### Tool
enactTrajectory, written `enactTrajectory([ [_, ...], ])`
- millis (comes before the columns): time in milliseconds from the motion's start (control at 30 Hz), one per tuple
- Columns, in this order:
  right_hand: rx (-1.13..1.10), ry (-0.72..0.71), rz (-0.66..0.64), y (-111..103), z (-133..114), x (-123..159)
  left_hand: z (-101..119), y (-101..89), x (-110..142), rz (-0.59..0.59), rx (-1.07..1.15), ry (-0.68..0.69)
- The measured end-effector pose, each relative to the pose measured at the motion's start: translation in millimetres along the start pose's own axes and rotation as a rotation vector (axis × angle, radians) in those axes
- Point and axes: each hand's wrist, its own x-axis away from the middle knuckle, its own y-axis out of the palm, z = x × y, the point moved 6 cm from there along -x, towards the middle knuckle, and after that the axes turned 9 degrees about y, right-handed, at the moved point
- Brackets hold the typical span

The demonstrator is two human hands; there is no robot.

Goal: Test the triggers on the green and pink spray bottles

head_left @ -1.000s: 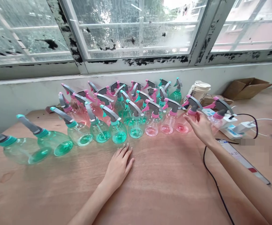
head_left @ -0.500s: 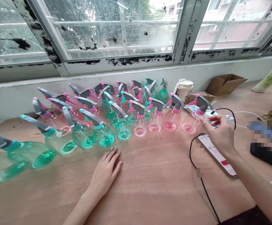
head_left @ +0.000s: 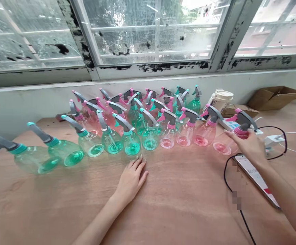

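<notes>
My left hand lies flat on the table with its fingers stretched out, just in front of a green spray bottle. At the right end of the front row, my right hand has its fingers around the upper part of a pink spray bottle, below its grey trigger head; some fingertips are hidden. Another pink spray bottle stands just left of it. Green bottles, including a clear green one, continue the row leftward, with several pink and green bottles behind.
A phone showing a timer lies under my right forearm, beside a black cable. A white charger and a power strip sit behind. Farther back are a lidded paper cup and an open cardboard box.
The view has swung left, so everything sits farther right in it. My right hand has closed around the rightmost pink spray bottle. My left hand stays flat on the table.
</notes>
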Motion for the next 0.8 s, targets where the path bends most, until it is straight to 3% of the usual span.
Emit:
enactTrajectory([
  [67,0.051,0.124,0.033,-6.7,-0.6,14.3,0.5,1.2,1.3,-0.001,0.007,-0.003],
  [133,0.045,0.126,-0.008,-8.3,-10.1,32.5,1.2,1.4,2.6,0.008,0.019,-0.001],
  [333,-0.11,-0.059,-0.202,-1.3,-60.5,99.0,2.6,0.1,5.1,0.028,0.049,-0.005],
  [533,-0.274,-0.378,-0.459,20.0,-145.5,163.4,-1.9,-3.5,5.8,0.08,0.172,-0.054],
  [667,-0.459,-0.592,-0.664,34.0,-199.6,188.7,-10.4,-9.0,6.8,0.137,0.205,-0.107],
  [800,-0.488,-0.627,-0.872,42.2,-225.1,192.1,-17.2,-11.5,8.0,0.176,0.231,-0.157],
])
